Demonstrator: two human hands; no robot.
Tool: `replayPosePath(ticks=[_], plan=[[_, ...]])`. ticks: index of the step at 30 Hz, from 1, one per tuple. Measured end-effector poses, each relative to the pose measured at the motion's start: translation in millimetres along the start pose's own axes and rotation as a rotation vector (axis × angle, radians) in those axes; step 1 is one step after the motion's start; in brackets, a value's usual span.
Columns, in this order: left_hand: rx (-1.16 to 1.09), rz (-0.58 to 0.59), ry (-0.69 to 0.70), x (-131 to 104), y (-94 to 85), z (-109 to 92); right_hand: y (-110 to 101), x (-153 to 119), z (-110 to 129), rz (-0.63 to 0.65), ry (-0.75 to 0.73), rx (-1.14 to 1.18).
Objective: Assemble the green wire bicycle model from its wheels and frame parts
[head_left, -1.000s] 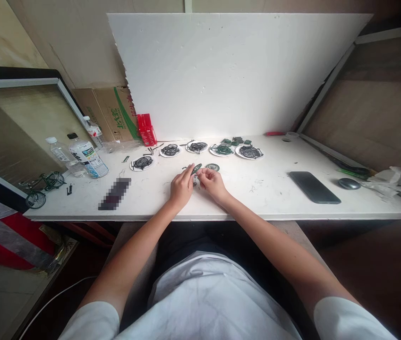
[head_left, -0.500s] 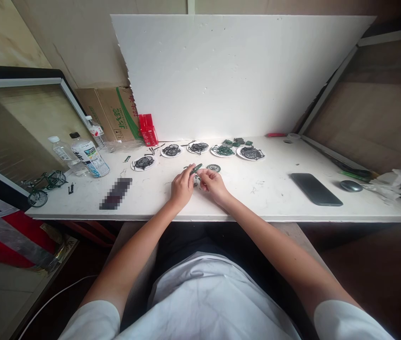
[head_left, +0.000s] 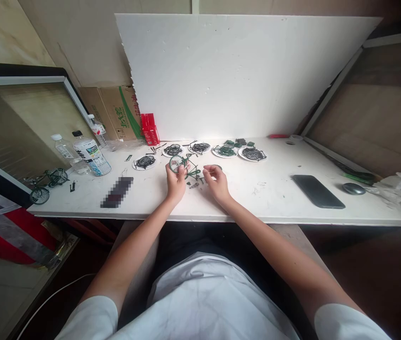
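My left hand (head_left: pixel 176 183) grips a small green model bicycle (head_left: pixel 193 172) by its wheel end, with one spoked wheel showing above the thumb. To the right of the frame, my right hand (head_left: pixel 217 183) is apart from it, its thumb and fingers drawn together; whatever may be between them is too small to make out. Small dark parts (head_left: pixel 194 185) lie on the table between the hands. Part of a wheel (head_left: pixel 218 166) shows behind my right fingers. Beyond the hands, white plates hold dark wheels (head_left: pixel 144 162) and green frames (head_left: pixel 226 150).
A finished-looking model bicycle (head_left: pixel 48 183) stands at the left edge of the table (head_left: pixel 257 215). Bottles (head_left: pixel 92 153) and a red box (head_left: pixel 149 129) are at the back left. A black phone (head_left: pixel 318 191) and a mouse (head_left: pixel 354 188) lie on the right.
The model in my left hand has turned, so its wheel and frame now show side-on. My right hand has come away from it to the right. The view has shifted slightly.
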State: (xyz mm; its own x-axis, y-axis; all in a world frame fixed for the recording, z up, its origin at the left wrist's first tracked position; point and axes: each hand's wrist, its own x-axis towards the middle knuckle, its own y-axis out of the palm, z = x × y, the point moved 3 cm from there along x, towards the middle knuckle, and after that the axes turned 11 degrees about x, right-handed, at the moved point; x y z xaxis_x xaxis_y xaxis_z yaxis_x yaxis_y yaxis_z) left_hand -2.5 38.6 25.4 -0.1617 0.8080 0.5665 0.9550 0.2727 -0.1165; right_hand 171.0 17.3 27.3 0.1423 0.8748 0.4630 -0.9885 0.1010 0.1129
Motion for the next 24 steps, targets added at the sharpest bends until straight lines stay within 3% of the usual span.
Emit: replayPosePath(ticks=[7, 14, 19, 24], plan=[[-0.287, 0.067, -0.204, 5.1, -0.2, 5.2, 7.6, -4.7, -12.3, 0.142, 0.071, -0.061], [-0.305, 0.053, -0.218, 6.3, -0.3, 8.6, 8.6, -1.5, -19.2, 0.199, 0.029, -0.103], [-0.235, 0.132, -0.257, 5.7, 1.2, 15.2, 9.8, -3.5, -16.3, 0.204, -0.031, -0.122], [-0.206, 0.127, -0.275, 7.4, -1.8, 20.4, 7.2, -3.0, -7.6, 0.214, -0.076, -0.161]])
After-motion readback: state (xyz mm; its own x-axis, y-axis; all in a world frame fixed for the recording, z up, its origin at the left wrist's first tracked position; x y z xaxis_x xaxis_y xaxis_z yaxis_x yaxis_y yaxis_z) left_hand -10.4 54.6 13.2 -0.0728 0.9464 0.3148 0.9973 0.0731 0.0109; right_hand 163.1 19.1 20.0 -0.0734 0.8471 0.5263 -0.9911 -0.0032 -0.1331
